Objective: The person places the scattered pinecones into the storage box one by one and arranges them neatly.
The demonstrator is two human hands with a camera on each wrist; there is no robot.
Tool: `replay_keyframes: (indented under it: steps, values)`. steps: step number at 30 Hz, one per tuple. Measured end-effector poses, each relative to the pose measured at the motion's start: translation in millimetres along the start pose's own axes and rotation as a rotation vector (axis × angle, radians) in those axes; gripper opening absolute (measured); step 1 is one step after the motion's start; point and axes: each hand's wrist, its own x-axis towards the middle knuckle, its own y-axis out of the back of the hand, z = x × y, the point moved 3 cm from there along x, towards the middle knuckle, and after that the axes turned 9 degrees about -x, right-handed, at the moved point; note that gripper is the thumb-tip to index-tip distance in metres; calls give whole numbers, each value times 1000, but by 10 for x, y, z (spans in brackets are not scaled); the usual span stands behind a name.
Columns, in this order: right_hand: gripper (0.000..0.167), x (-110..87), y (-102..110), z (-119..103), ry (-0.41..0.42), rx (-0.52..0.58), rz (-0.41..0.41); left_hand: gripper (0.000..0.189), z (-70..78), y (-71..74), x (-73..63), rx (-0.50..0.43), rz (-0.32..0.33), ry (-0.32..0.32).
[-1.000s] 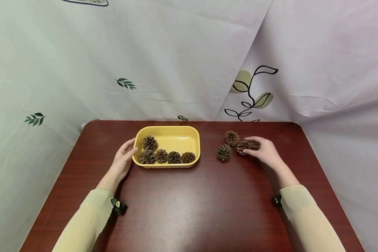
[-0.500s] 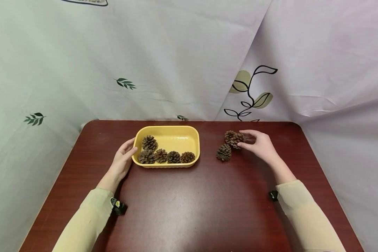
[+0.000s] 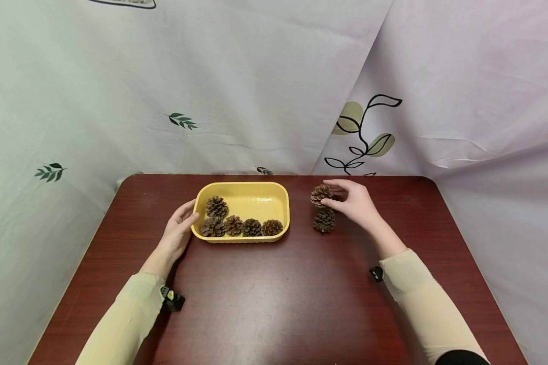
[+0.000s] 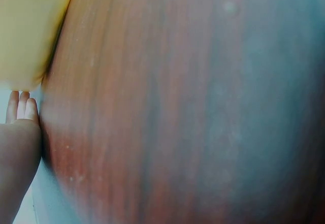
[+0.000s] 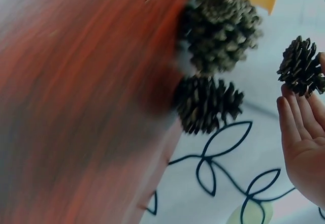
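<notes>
My right hand [image 3: 357,205] pinches a brown pine cone [image 3: 321,195] between thumb and fingers. In the right wrist view this held pine cone [image 5: 298,66] is raised off the table, apart from two others. Of those two, one pine cone [image 3: 324,222] stands just in front of the held one; the other pine cone [image 5: 208,104] is mostly hidden behind my right hand in the head view. My left hand [image 3: 177,233] grips the left end of a yellow plastic basin [image 3: 242,240], thumb at the rim and fingers along the outside. Several pine cones [image 3: 233,226] lie inside it.
The dark red wooden table [image 3: 255,294] has its back edge against a white patterned cloth [image 3: 237,101]. Inside the basin, the cones line the front and left sides. Black wrist cameras [image 3: 172,299] sit at both sleeves.
My right hand has taken the rightmost pine cone and carried it left, past the back pine cone, and up. My left hand and the basin have stayed still.
</notes>
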Motion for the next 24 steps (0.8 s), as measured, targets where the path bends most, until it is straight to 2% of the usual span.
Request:
replay_keyframes:
  steps: [8,18,24]
  values:
    - [51,170,-220,-237,74,58,-15,35,0,0,1,11,4,2]
    - [52,309,-522,-479,113,53,-60,35,-14,12,17,7,-5,-12]
    - [53,370,-726,-581,116,-8,-78,36,-15,22,17,2,-10,-8]
